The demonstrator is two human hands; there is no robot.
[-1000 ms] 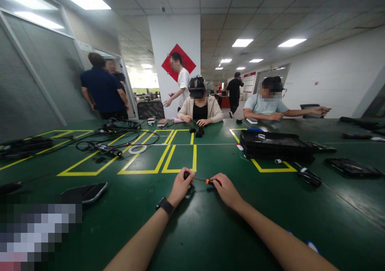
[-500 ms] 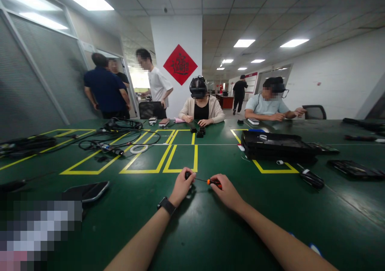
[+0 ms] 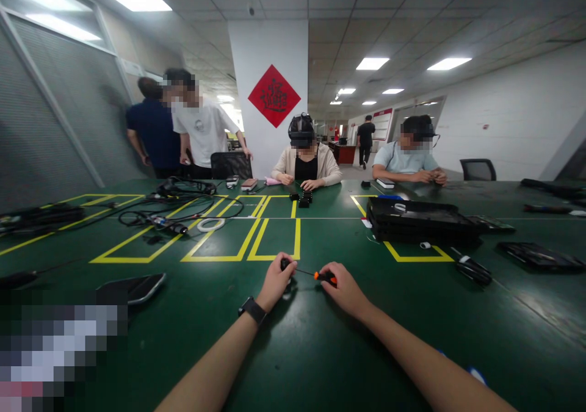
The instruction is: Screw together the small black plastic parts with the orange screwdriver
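My right hand (image 3: 344, 289) is closed around the orange and black handle of a screwdriver (image 3: 327, 278). Its thin metal shaft runs left toward my left hand (image 3: 277, 281), which wears a dark wristwatch (image 3: 253, 310). Between the left thumb and fingers is a small black part (image 3: 285, 265), and the shaft's end meets it or lies right beside it; I cannot tell which. Much of the part is hidden by the fingers. Both hands are just above the green table (image 3: 293, 351), near its middle.
Black cables (image 3: 169, 221) and a white ring (image 3: 211, 225) lie ahead on the left. A black tray-like case (image 3: 421, 220) stands ahead on the right, with a dark cable bundle (image 3: 473, 270) nearer. Two people sit across the table; small black blocks (image 3: 304, 199) lie before one.
My hands and the screwdriver hold nearly the same pose. The standing person in white has turned and moved left, and the seated person on the right has brought their hands together.
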